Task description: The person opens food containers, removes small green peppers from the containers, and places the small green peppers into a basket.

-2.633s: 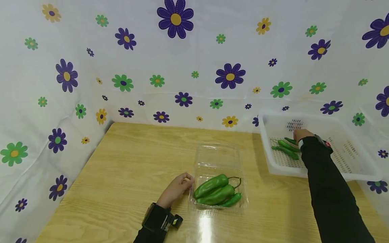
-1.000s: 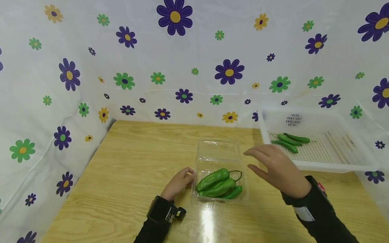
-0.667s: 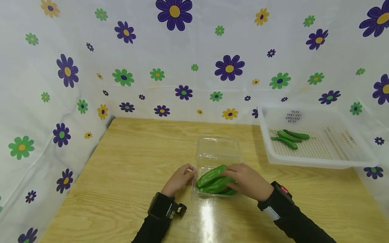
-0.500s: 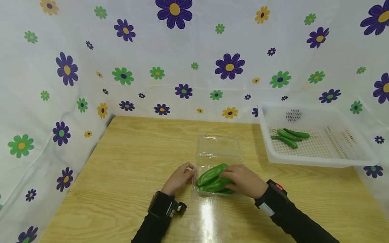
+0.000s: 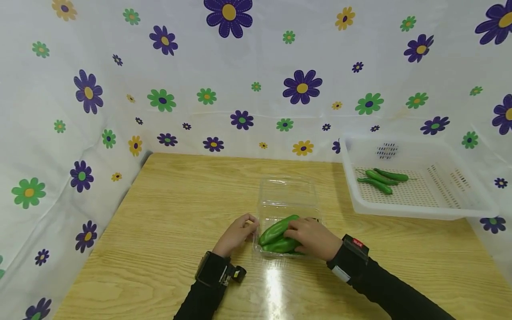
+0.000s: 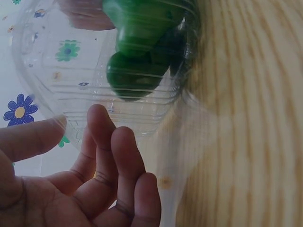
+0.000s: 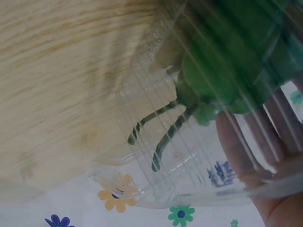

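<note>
A clear plastic clamshell box (image 5: 286, 191) stands on the table with its lid laid back. Inside it lie two large green peppers, the upper green pepper (image 5: 276, 231) and the lower green pepper (image 5: 278, 246), with a smaller one mostly hidden beneath my right hand. My right hand (image 5: 314, 238) reaches over the box's right side and grips the stem end of the large peppers; their stems (image 7: 165, 138) show through the wall in the right wrist view. At the left wall, my left hand (image 5: 236, 234) rests with loosely bent fingers, thumb and fingertips apart in the left wrist view.
A white perforated basket (image 5: 400, 211) sits at the back right, holding three slim green peppers (image 5: 380, 178). The wooden table (image 5: 180, 200) runs up to a flower-patterned white cloth (image 5: 256, 53) at the back and sides.
My right hand has left the basket, crossed leftward with nothing in it, and come down on the peppers in the box, then edged slightly left. My left hand has stayed at the box.
</note>
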Tool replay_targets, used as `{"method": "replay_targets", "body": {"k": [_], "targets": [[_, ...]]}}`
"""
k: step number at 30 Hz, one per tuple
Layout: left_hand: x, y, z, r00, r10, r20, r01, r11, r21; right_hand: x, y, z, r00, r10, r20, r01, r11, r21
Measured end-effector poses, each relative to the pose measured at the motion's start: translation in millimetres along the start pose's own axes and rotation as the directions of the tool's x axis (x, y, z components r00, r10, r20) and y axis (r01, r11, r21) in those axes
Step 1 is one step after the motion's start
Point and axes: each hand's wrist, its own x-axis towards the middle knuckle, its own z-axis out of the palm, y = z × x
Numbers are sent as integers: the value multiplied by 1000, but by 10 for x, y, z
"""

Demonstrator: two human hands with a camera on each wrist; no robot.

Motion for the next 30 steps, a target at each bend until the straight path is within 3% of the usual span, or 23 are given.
{"method": "replay_targets", "body": {"k": [10, 15, 25, 30], "targets": [[-1, 9, 2, 1000, 5, -2, -5, 1000, 16, 10, 29, -44, 999, -46, 22, 45, 997, 63], [7, 7, 3, 1000, 9, -9, -9, 1000, 17, 35, 42, -62, 997, -51, 59, 49, 998, 35], [22, 10, -1, 1000, 2, -11, -1, 1000, 13, 41, 31, -30, 998, -56, -10, 56, 998, -16], [7, 2, 10, 1000, 8, -8, -8, 1000, 17, 23, 20, -67, 999, -39, -30, 40, 998, 41]]}}
